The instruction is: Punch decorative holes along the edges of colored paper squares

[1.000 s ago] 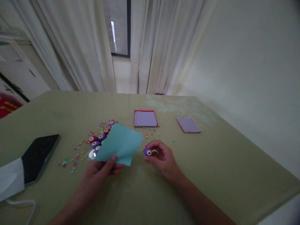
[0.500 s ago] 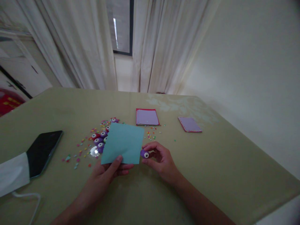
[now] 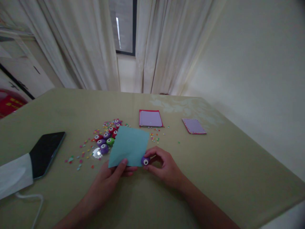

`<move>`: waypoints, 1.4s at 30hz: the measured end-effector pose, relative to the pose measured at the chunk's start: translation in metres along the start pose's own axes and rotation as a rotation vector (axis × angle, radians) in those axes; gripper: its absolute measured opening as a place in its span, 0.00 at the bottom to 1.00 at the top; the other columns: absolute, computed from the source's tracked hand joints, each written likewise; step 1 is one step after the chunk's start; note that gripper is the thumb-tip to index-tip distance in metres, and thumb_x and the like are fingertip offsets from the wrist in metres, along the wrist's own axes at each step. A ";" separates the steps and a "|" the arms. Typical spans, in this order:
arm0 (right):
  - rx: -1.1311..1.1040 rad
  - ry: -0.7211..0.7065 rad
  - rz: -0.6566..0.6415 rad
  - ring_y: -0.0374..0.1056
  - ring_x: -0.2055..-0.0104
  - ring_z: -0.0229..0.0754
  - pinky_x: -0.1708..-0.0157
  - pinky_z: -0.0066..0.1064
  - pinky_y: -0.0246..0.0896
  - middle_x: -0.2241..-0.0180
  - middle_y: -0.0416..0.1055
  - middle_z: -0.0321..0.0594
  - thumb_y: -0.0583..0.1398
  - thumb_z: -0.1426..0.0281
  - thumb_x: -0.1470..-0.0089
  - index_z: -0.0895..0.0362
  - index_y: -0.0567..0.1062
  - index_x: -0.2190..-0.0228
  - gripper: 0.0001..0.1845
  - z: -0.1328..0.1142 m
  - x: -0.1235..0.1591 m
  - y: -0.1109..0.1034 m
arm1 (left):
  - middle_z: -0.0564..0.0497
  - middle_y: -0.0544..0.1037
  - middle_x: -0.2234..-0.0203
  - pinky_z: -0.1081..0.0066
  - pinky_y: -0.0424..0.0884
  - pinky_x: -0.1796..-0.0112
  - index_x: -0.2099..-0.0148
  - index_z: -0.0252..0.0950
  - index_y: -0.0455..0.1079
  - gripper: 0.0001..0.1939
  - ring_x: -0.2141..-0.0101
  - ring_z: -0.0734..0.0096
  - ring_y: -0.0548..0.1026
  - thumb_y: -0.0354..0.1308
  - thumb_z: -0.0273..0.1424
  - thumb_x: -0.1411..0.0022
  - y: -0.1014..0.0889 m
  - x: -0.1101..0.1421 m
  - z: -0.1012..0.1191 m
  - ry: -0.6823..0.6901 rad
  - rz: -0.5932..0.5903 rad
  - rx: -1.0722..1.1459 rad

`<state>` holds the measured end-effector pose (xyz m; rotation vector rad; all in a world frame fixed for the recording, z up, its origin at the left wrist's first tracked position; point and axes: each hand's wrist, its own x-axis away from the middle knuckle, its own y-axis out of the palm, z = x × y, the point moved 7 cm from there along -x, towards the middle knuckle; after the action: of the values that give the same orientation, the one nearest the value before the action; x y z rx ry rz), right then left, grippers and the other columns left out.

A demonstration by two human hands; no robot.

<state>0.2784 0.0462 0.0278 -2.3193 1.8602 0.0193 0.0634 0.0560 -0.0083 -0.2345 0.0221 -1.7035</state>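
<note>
My left hand (image 3: pixel 116 173) grips a square of teal paper (image 3: pixel 131 146) by its lower edge, thumb on top and fingers beneath. The paper's left edge looks notched. Between the thumb and fingers of my right hand (image 3: pixel 164 163) is a small purple craft punch (image 3: pixel 145 161) with a star on its white round face. It sits at the paper's lower right corner; whether the corner is inside its slot I cannot tell. Left of the paper lie several more craft punches (image 3: pixel 104 149) in purple, red and green, some partly hidden behind the sheet.
Tiny coloured paper bits (image 3: pixel 81 161) are scattered around the punches. A stack of lilac paper squares (image 3: pixel 150 118) lies further back, with another lilac stack (image 3: pixel 194 126) to its right. At the left are a black phone (image 3: pixel 49 152), a white sheet (image 3: pixel 15 176) and a white cable (image 3: pixel 39 198).
The punch in my right hand has moved slightly left and down, onto the paper's lower right corner. The teal paper has shifted a little right, uncovering more punches.
</note>
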 end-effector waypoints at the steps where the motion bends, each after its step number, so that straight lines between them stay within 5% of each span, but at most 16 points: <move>1: 0.044 -0.012 -0.009 0.77 0.56 0.43 0.53 0.36 0.75 0.56 0.76 0.41 0.72 0.69 0.44 0.54 0.80 0.57 0.12 0.000 0.000 0.001 | 0.49 0.82 0.79 0.62 0.82 0.70 0.67 0.39 0.80 0.27 0.75 0.57 0.82 0.61 0.58 0.34 0.001 0.000 0.005 0.053 -0.010 -0.084; 8: 0.405 -0.075 -0.040 0.73 0.57 0.45 0.55 0.37 0.69 0.61 0.76 0.40 0.72 0.72 0.45 0.53 0.82 0.59 0.10 0.001 -0.002 0.007 | 0.48 0.83 0.65 0.59 0.77 0.58 0.63 0.42 0.78 0.20 0.63 0.56 0.80 0.51 0.44 0.24 0.008 0.006 0.024 0.437 -0.043 -0.583; 11: 0.418 -0.065 -0.068 0.73 0.58 0.46 0.56 0.37 0.67 0.60 0.78 0.41 0.72 0.66 0.42 0.52 0.83 0.57 0.11 0.001 -0.003 0.008 | 0.44 0.81 0.49 0.51 0.75 0.47 0.44 0.42 0.76 0.17 0.49 0.49 0.78 0.55 0.44 0.26 0.008 0.010 0.024 0.553 0.063 -0.712; 13: 0.394 -0.051 -0.093 0.73 0.58 0.46 0.57 0.36 0.66 0.59 0.78 0.42 0.71 0.63 0.40 0.52 0.83 0.54 0.12 0.001 -0.003 0.007 | 0.38 0.71 0.35 0.45 0.68 0.39 0.25 0.41 0.58 0.36 0.36 0.43 0.69 0.60 0.47 0.29 0.000 0.013 0.029 0.599 0.220 -0.755; 15: 0.394 -0.061 -0.114 0.74 0.57 0.46 0.56 0.36 0.67 0.58 0.78 0.42 0.71 0.63 0.38 0.52 0.83 0.53 0.13 -0.001 -0.003 0.006 | 0.34 0.58 0.26 0.42 0.61 0.34 0.19 0.40 0.39 0.51 0.28 0.41 0.58 0.63 0.48 0.30 -0.006 0.017 0.035 0.644 0.311 -0.784; 16: 0.400 -0.072 -0.123 0.74 0.57 0.46 0.56 0.36 0.67 0.57 0.78 0.43 0.70 0.64 0.38 0.52 0.83 0.52 0.13 -0.002 -0.003 0.005 | 0.34 0.54 0.24 0.42 0.58 0.33 0.19 0.41 0.37 0.52 0.27 0.41 0.55 0.64 0.48 0.30 -0.008 0.018 0.038 0.670 0.318 -0.805; 20: 0.412 -0.088 -0.158 0.74 0.55 0.47 0.53 0.37 0.67 0.57 0.79 0.43 0.68 0.64 0.36 0.52 0.83 0.50 0.13 -0.003 -0.003 0.004 | 0.43 0.64 0.27 0.45 0.50 0.29 0.30 0.46 0.66 0.27 0.27 0.46 0.59 0.63 0.40 0.28 -0.004 0.013 0.038 0.776 0.116 -0.933; 23: 0.419 -0.076 -0.145 0.74 0.56 0.47 0.53 0.37 0.67 0.57 0.79 0.43 0.68 0.63 0.35 0.52 0.83 0.51 0.13 -0.001 -0.004 0.002 | 0.48 0.76 0.35 0.47 0.43 0.27 0.41 0.46 0.76 0.14 0.32 0.53 0.69 0.60 0.37 0.26 0.004 0.010 0.028 0.803 -0.067 -0.990; 28: 0.444 -0.067 -0.133 0.74 0.58 0.45 0.55 0.36 0.67 0.58 0.78 0.43 0.68 0.63 0.35 0.53 0.83 0.51 0.14 0.000 -0.005 -0.004 | 0.49 0.78 0.37 0.47 0.42 0.27 0.38 0.46 0.75 0.16 0.37 0.58 0.75 0.57 0.37 0.25 0.012 0.012 0.023 0.812 -0.144 -1.003; 36: 0.474 0.017 -0.150 0.74 0.59 0.42 0.56 0.32 0.68 0.58 0.77 0.42 0.68 0.68 0.36 0.56 0.84 0.51 0.13 -0.003 -0.006 -0.023 | 0.49 0.72 0.32 0.50 0.72 0.37 0.31 0.46 0.70 0.21 0.36 0.56 0.73 0.54 0.36 0.22 0.023 0.021 0.018 0.847 -0.297 -0.975; 42: 0.445 0.031 -0.204 0.75 0.59 0.41 0.55 0.32 0.70 0.57 0.77 0.42 0.68 0.67 0.36 0.55 0.84 0.51 0.13 -0.003 -0.004 -0.025 | 0.50 0.69 0.30 0.48 0.73 0.37 0.28 0.47 0.67 0.23 0.34 0.54 0.72 0.53 0.36 0.21 0.024 0.022 0.015 0.875 -0.313 -1.000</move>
<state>0.3013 0.0552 0.0338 -2.1813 1.4454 -0.4137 0.0864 0.0325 0.0058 -0.2065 1.5653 -1.8531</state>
